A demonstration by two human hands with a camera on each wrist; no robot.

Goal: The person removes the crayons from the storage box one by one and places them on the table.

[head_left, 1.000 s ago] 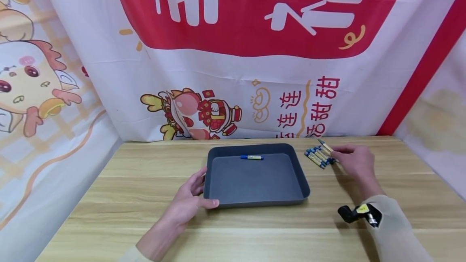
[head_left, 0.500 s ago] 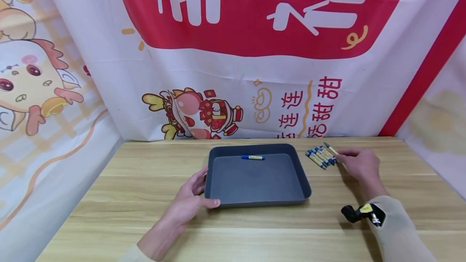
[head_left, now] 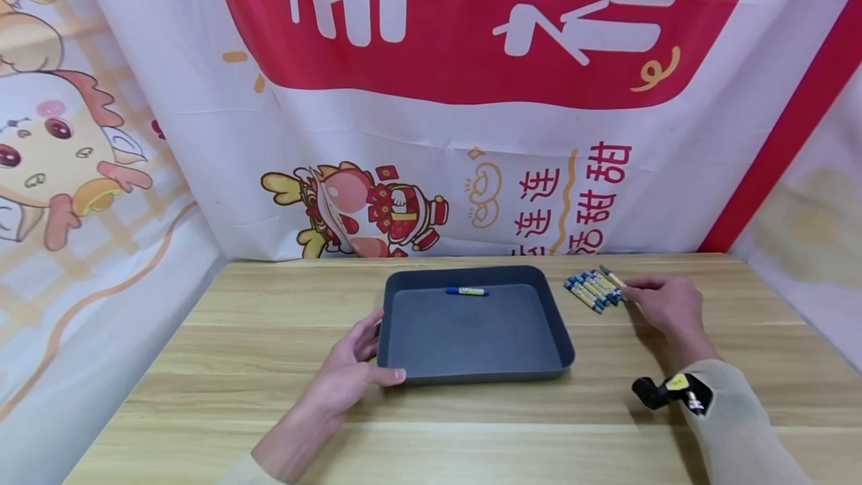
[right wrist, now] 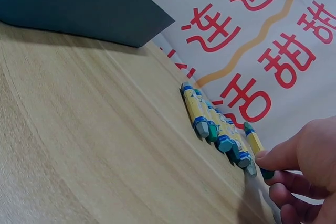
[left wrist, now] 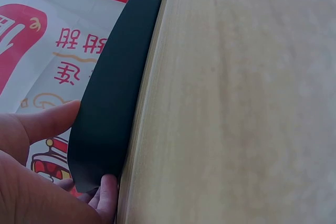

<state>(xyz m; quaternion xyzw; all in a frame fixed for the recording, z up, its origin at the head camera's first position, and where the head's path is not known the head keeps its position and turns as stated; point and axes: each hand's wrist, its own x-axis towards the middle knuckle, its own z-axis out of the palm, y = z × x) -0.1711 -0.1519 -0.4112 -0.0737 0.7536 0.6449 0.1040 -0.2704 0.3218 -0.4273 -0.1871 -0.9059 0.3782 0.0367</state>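
Note:
My left hand [head_left: 343,376] grips the near-left corner of a dark grey rectangular baking tray [head_left: 471,343], thumb on the front rim and fingers along the left side. In the left wrist view, the thumb and fingers hold the tray's outer wall [left wrist: 107,93]. A blue crayon [head_left: 467,291] lies inside the tray near its back wall. To the tray's right, my right hand [head_left: 670,309] pinches a green crayon [right wrist: 254,141] with a yellow wrapper between thumb and fingers. That crayon is at the right end of a row of several crayons [right wrist: 210,121] in blue and green shades.
The tray and crayons stand on a wood-grain table [head_left: 269,335]. Behind the table hangs a white and red printed cloth [head_left: 431,133], with another printed cloth [head_left: 87,193] on the left. A black wrist camera [head_left: 670,391] sits on the right sleeve.
My right hand has moved slightly right with the green crayon, from over the row to its right end, then stayed nearly still. The left hand and tray keep their places.

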